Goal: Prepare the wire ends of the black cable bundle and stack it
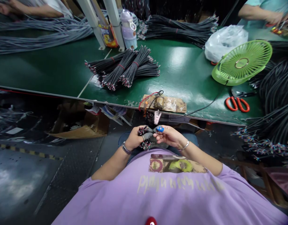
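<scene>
One cardboard box [75, 132] holds pale scraps [75, 127]; the left hand [134, 137] grips wires [145, 144].

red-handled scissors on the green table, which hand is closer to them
Right. The right hand is below and left of the scissors in the picture; the left hand is farther left, beyond the right one.

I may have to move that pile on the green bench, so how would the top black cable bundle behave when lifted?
The top bundle will probably lift as one piece, flexing slightly, since a red tie cinches its straight cables. Set across other bundles, it may slide or roll. Its thin, splayed wire ends could snag.
</scene>
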Tool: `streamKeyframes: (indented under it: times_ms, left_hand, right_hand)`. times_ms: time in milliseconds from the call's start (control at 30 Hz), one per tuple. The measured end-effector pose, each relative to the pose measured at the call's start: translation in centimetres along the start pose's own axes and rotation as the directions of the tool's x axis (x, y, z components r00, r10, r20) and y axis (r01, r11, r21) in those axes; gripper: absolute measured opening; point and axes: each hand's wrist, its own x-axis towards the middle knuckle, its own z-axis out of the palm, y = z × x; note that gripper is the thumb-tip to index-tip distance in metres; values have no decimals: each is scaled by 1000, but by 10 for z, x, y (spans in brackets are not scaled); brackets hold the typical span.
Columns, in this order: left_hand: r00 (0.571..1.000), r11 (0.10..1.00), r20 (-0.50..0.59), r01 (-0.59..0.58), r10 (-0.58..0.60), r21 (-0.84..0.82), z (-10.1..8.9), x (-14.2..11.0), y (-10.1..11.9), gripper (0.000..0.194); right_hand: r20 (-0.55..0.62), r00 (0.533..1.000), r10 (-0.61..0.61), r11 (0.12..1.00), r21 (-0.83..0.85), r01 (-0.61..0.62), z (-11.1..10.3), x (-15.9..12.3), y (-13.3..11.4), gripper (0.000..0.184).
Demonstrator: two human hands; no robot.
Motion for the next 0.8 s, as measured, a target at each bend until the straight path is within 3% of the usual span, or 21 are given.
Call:
streamKeyframes:
  times_ms: [167, 333, 500, 600, 667, 800]
  left_hand:
    - [1000, 999, -26, 7, -8, -38, 2, 0, 0, 26]
    - [1000, 997, -1, 26, -26, -70, 2, -1, 3, 25]
    - [996, 998, 74, 48, -46, -30, -2, 0, 3, 25]
    - [992, 999, 116, 46, -44, -14, -5, 1, 1, 23]
    - [991, 999, 127, 41, -39, -9, -6, 2, 2, 22]
    - [997, 999, 72, 4, -1, -41, -10, 4, 7, 20]
  right_hand:
    - [10, 997, -71, 996, -48, 71, 4, -3, 3, 32]
    - [-39, 982, -185, 952, -255, 169, 9, -6, -1, 31]
    - [1, 991, -135, 912, -392, 124, 9, -6, -8, 28]
    - [-10, 996, -91, 915, -395, 80, 11, -2, -6, 29]
    - [-96, 987, -126, 924, -375, 81, 11, 2, -4, 28]
    - [-245, 950, -196, 973, -170, 157, 6, 13, -7, 22]
